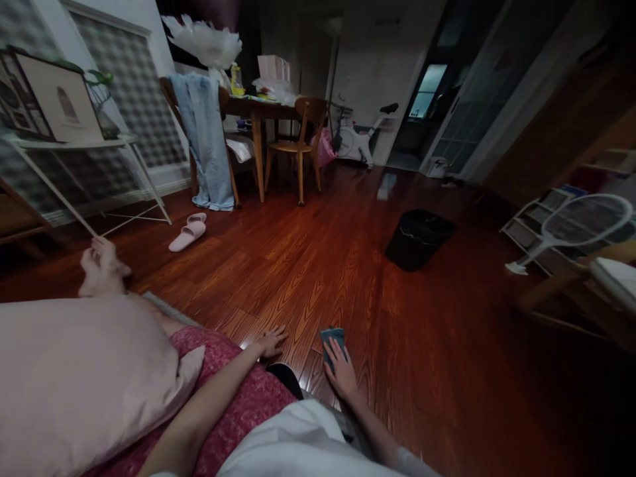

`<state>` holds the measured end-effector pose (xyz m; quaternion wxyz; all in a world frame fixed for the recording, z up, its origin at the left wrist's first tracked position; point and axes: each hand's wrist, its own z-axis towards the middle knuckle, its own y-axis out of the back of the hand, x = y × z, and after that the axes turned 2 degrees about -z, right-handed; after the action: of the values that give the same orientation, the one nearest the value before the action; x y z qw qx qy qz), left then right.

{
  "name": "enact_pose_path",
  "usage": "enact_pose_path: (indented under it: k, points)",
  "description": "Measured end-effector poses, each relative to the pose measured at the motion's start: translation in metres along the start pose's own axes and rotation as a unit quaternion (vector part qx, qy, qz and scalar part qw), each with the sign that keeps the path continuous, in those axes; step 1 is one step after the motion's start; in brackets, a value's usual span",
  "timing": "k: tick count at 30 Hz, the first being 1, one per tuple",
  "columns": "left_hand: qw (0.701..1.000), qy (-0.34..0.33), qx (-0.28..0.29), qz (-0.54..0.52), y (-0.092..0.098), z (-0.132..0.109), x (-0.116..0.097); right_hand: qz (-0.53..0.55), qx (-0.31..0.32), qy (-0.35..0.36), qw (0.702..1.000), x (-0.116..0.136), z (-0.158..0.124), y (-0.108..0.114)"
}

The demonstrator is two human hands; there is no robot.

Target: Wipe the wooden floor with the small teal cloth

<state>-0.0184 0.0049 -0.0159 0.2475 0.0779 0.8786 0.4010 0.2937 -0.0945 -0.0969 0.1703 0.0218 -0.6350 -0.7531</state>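
My right hand lies flat on a small folded teal cloth on the wooden floor, its fingers stretched out over the cloth's top. Part of the cloth is hidden under the palm. To the left, my left hand rests on the floorboards with fingers apart and nothing in it. A dark rounded object shows just below that hand; I cannot make out what it is. A large pale pink pillow lies at the lower left, over the dark pink patterned fabric beneath my left arm.
A black lined bin stands on the floor ahead to the right. Pink slippers lie at the left by a white side table. Further off are a wooden chair, a table and an exercise bike. A white racket is at the right.
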Motion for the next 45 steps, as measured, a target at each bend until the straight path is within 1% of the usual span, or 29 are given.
enact_pose_path:
  k: [2,4,6,8,10,12,14,15,16,17,18,19,21,22,24,25,27,29,31,33,34,36,38,39,41,43,44,45]
  points:
    - [1.000,-0.001,0.000,-0.007,0.000,0.000,-0.001,-0.016,-0.007,-0.046,0.999,-0.027,-0.026,0.008]
    - [1.000,-0.005,-0.003,-0.013,-0.001,0.001,-0.001,-0.034,-0.028,-0.121,0.992,-0.061,-0.047,0.018]
    - [1.000,-0.007,-0.005,-0.014,-0.001,0.001,-0.001,-0.047,-0.053,-0.211,0.975,-0.094,-0.061,0.027]
    - [1.000,-0.008,-0.006,-0.011,-0.001,0.001,0.000,-0.054,-0.083,-0.308,0.946,-0.121,-0.063,0.036]
    - [1.000,-0.009,-0.006,-0.006,-0.002,0.002,0.000,-0.051,-0.116,-0.385,0.914,-0.137,-0.055,0.042]
    - [1.000,-0.011,-0.007,-0.004,-0.002,0.002,0.001,-0.042,-0.159,-0.436,0.885,-0.143,-0.036,0.044]
    - [1.000,-0.013,-0.009,-0.009,-0.003,0.003,0.001,-0.033,-0.199,-0.466,0.862,-0.138,-0.011,0.041]
    - [1.000,-0.014,-0.009,-0.012,-0.003,0.003,0.002,-0.030,-0.215,-0.472,0.854,-0.133,0.003,0.038]
    - [1.000,-0.014,-0.009,-0.014,-0.003,0.003,0.002,-0.026,-0.221,-0.471,0.853,-0.125,0.017,0.035]
    - [1.000,-0.015,-0.008,-0.013,-0.004,0.003,0.003,-0.022,-0.213,-0.461,0.861,-0.116,0.031,0.032]
    - [1.000,-0.017,-0.008,-0.011,-0.004,0.003,0.003,-0.017,-0.194,-0.444,0.875,-0.105,0.045,0.028]
    - [1.000,-0.019,-0.010,-0.008,-0.004,0.003,0.004,-0.012,-0.166,-0.420,0.892,-0.092,0.058,0.025]
    - [1.000,-0.023,-0.013,0.000,-0.004,0.003,0.004,-0.007,-0.088,-0.359,0.929,-0.061,0.078,0.020]
    - [1.000,-0.022,-0.012,0.003,-0.003,0.003,0.004,-0.009,-0.056,-0.326,0.944,-0.044,0.086,0.017]
    - [1.000,-0.017,-0.009,0.006,-0.002,0.002,0.003,-0.013,-0.017,-0.261,0.965,-0.009,0.093,0.011]
    - [1.000,-0.013,-0.006,0.007,-0.001,0.001,0.002,-0.010,-0.006,-0.221,0.975,0.007,0.092,0.008]
    - [1.000,-0.011,-0.004,0.007,0.000,0.000,0.001,0.004,0.005,-0.119,0.993,0.033,0.082,0.001]
    - [1.000,-0.011,-0.004,0.006,-0.001,0.000,0.001,0.021,0.008,-0.019,1.000,0.045,0.061,-0.003]
    - [1.000,-0.009,-0.004,0.003,-0.001,0.000,0.001,0.030,0.014,0.043,0.999,0.039,0.034,-0.003]
    - [1.000,-0.005,-0.006,0.000,-0.002,0.001,0.001,0.027,0.021,0.055,0.998,0.019,0.006,0.002]
    - [1.000,-0.005,-0.008,-0.001,-0.002,0.001,0.002,0.023,0.021,0.042,0.999,0.004,-0.006,0.005]
    - [1.000,-0.010,-0.009,0.001,-0.003,0.002,0.002,0.007,0.009,-0.014,1.000,-0.028,-0.026,0.014]
    - [1.000,-0.013,-0.006,0.006,-0.002,0.002,0.002,-0.010,-0.020,-0.102,0.994,-0.060,-0.036,0.022]
    - [1.000,-0.012,-0.004,0.009,-0.002,0.002,0.002,-0.015,-0.040,-0.156,0.987,-0.073,-0.037,0.026]
    - [1.000,-0.010,-0.002,0.013,0.000,0.001,0.001,-0.017,-0.090,-0.279,0.956,-0.091,-0.029,0.030]
    - [1.000,-0.005,0.002,0.014,0.000,0.001,0.000,0.000,-0.142,-0.394,0.908,-0.097,-0.011,0.031]
    - [1.000,-0.004,0.003,0.012,0.000,0.001,0.000,0.011,-0.162,-0.433,0.886,-0.096,0.000,0.029]
    - [1.000,-0.004,0.002,0.009,0.000,0.001,0.000,0.023,-0.175,-0.457,0.872,-0.092,0.013,0.027]
